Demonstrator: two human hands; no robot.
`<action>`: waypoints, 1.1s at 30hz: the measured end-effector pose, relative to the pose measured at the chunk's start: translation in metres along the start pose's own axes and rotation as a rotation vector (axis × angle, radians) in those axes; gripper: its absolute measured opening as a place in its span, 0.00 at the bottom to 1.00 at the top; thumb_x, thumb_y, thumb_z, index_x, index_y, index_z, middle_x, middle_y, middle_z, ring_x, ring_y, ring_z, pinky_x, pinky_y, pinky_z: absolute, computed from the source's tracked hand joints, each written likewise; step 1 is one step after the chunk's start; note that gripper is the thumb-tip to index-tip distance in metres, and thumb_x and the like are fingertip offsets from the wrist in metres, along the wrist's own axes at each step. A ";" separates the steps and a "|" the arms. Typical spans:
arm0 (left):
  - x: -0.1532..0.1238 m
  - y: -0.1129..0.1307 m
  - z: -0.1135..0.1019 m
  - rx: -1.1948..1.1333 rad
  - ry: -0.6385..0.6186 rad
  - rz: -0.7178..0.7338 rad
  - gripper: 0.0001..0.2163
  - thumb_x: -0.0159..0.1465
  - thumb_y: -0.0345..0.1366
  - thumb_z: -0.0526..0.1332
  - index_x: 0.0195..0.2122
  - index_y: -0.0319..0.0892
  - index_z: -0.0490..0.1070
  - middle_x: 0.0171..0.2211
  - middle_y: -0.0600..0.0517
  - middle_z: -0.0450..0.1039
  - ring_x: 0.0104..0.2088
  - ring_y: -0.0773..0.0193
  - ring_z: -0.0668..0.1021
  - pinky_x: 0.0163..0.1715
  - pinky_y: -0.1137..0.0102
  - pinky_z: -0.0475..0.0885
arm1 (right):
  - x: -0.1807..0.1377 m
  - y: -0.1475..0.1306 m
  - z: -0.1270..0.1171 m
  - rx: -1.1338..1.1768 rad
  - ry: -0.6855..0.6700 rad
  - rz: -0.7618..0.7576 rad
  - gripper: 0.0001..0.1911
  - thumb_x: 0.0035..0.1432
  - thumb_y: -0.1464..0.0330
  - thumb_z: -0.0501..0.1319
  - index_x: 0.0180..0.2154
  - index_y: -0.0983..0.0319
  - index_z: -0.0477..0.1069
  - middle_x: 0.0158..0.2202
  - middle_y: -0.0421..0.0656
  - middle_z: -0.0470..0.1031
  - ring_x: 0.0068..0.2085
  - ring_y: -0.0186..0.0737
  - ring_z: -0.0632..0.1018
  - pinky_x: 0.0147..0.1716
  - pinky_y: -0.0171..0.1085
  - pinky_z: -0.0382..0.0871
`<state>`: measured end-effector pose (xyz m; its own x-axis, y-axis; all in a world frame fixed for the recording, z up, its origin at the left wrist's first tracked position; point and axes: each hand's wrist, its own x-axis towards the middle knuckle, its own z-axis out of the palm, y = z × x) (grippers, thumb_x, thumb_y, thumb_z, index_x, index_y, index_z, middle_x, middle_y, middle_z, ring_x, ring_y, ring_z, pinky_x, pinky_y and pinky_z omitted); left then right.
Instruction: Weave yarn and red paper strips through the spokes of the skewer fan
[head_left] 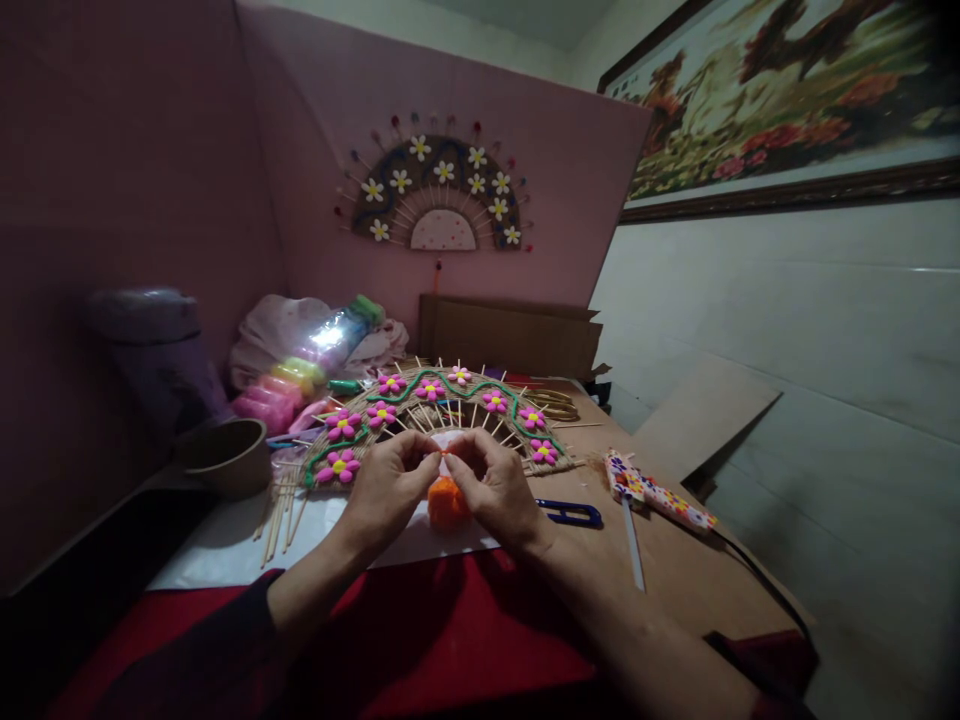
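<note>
My left hand (pixel 390 488) and my right hand (pixel 491 485) meet over the table, fingertips pinched together on a small bit of orange clay (pixel 444 456). A larger lump of orange clay (pixel 445 503) lies just below, between both palms, on a white sheet (pixel 225 555). Right behind the hands lies a woven half-round fan piece (pixel 442 415) with skewer spokes, pink clay flowers and a green wavy line.
A brown bowl (pixel 225 455) and a bag of coloured clay packs (pixel 300 370) sit left. Blue scissors (pixel 571 513) and a patterned glue gun (pixel 656 492) lie right. Loose skewers (pixel 279 510) lie left. A finished fan (pixel 439 195) hangs on the pink wall.
</note>
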<state>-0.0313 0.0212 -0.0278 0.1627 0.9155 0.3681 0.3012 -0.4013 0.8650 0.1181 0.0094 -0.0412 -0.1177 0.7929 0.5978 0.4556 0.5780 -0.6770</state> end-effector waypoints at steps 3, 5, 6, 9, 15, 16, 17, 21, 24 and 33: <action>-0.001 0.000 0.000 0.004 0.012 0.003 0.06 0.55 0.36 0.59 0.26 0.39 0.72 0.22 0.53 0.69 0.23 0.67 0.69 0.22 0.73 0.63 | 0.000 0.000 0.001 -0.044 0.022 -0.008 0.04 0.56 0.69 0.56 0.31 0.62 0.67 0.26 0.40 0.70 0.27 0.34 0.70 0.27 0.32 0.64; -0.002 -0.001 0.000 -0.001 0.009 0.011 0.06 0.55 0.36 0.59 0.26 0.39 0.72 0.22 0.53 0.70 0.23 0.67 0.69 0.23 0.73 0.63 | -0.001 0.001 0.001 -0.056 0.015 -0.017 0.04 0.56 0.69 0.56 0.30 0.62 0.67 0.26 0.40 0.70 0.27 0.34 0.70 0.27 0.32 0.64; -0.002 -0.002 0.000 -0.006 0.004 0.013 0.06 0.55 0.36 0.59 0.26 0.39 0.72 0.22 0.53 0.70 0.24 0.67 0.69 0.23 0.73 0.64 | -0.001 0.001 0.001 -0.059 0.009 -0.021 0.04 0.57 0.70 0.56 0.30 0.62 0.67 0.26 0.40 0.70 0.28 0.35 0.70 0.28 0.33 0.64; -0.001 -0.002 0.000 -0.028 -0.009 0.011 0.06 0.56 0.36 0.59 0.27 0.39 0.72 0.23 0.53 0.70 0.24 0.67 0.70 0.23 0.74 0.64 | -0.001 0.000 0.001 -0.062 0.000 -0.030 0.05 0.57 0.70 0.55 0.32 0.62 0.69 0.28 0.41 0.71 0.29 0.35 0.70 0.29 0.33 0.64; -0.001 0.006 -0.001 -0.226 -0.044 -0.108 0.12 0.55 0.43 0.61 0.30 0.37 0.74 0.25 0.52 0.69 0.26 0.66 0.70 0.26 0.72 0.68 | 0.000 -0.001 -0.001 -0.078 0.000 -0.030 0.06 0.58 0.69 0.55 0.32 0.61 0.71 0.24 0.39 0.68 0.25 0.33 0.67 0.25 0.31 0.60; -0.002 0.008 -0.001 -0.285 -0.058 -0.162 0.14 0.54 0.44 0.62 0.32 0.37 0.74 0.24 0.53 0.68 0.26 0.66 0.70 0.26 0.71 0.68 | 0.000 -0.002 -0.001 -0.085 0.009 -0.024 0.06 0.58 0.69 0.55 0.32 0.61 0.71 0.22 0.38 0.66 0.24 0.33 0.65 0.23 0.31 0.59; -0.002 0.010 -0.001 -0.338 -0.075 -0.212 0.15 0.54 0.45 0.62 0.34 0.37 0.75 0.23 0.54 0.67 0.25 0.66 0.70 0.26 0.70 0.69 | 0.000 -0.002 -0.001 -0.090 0.019 -0.018 0.06 0.58 0.68 0.56 0.32 0.61 0.71 0.21 0.37 0.65 0.23 0.33 0.65 0.23 0.31 0.58; -0.004 0.013 -0.003 -0.452 -0.134 -0.305 0.19 0.52 0.45 0.64 0.40 0.37 0.74 0.24 0.55 0.66 0.25 0.68 0.70 0.29 0.69 0.71 | 0.000 -0.001 -0.001 -0.074 0.052 -0.003 0.06 0.57 0.68 0.57 0.32 0.61 0.71 0.18 0.35 0.60 0.21 0.32 0.62 0.21 0.31 0.55; -0.004 0.011 -0.002 -0.457 -0.102 -0.297 0.19 0.50 0.44 0.66 0.40 0.38 0.72 0.27 0.54 0.69 0.27 0.67 0.72 0.29 0.69 0.72 | -0.001 0.000 0.000 -0.055 0.063 -0.004 0.06 0.57 0.67 0.57 0.31 0.60 0.71 0.18 0.35 0.60 0.21 0.32 0.62 0.21 0.31 0.54; 0.003 0.001 0.000 -0.388 0.018 -0.316 0.16 0.48 0.46 0.67 0.22 0.38 0.68 0.12 0.62 0.56 0.13 0.77 0.55 0.13 0.79 0.55 | -0.001 0.001 0.001 -0.008 -0.006 -0.001 0.06 0.56 0.67 0.58 0.30 0.61 0.71 0.18 0.34 0.59 0.21 0.30 0.61 0.21 0.31 0.55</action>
<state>-0.0309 0.0232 -0.0260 0.1031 0.9922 0.0707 -0.0393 -0.0670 0.9970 0.1181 0.0096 -0.0430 -0.1233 0.7934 0.5960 0.4626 0.5773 -0.6728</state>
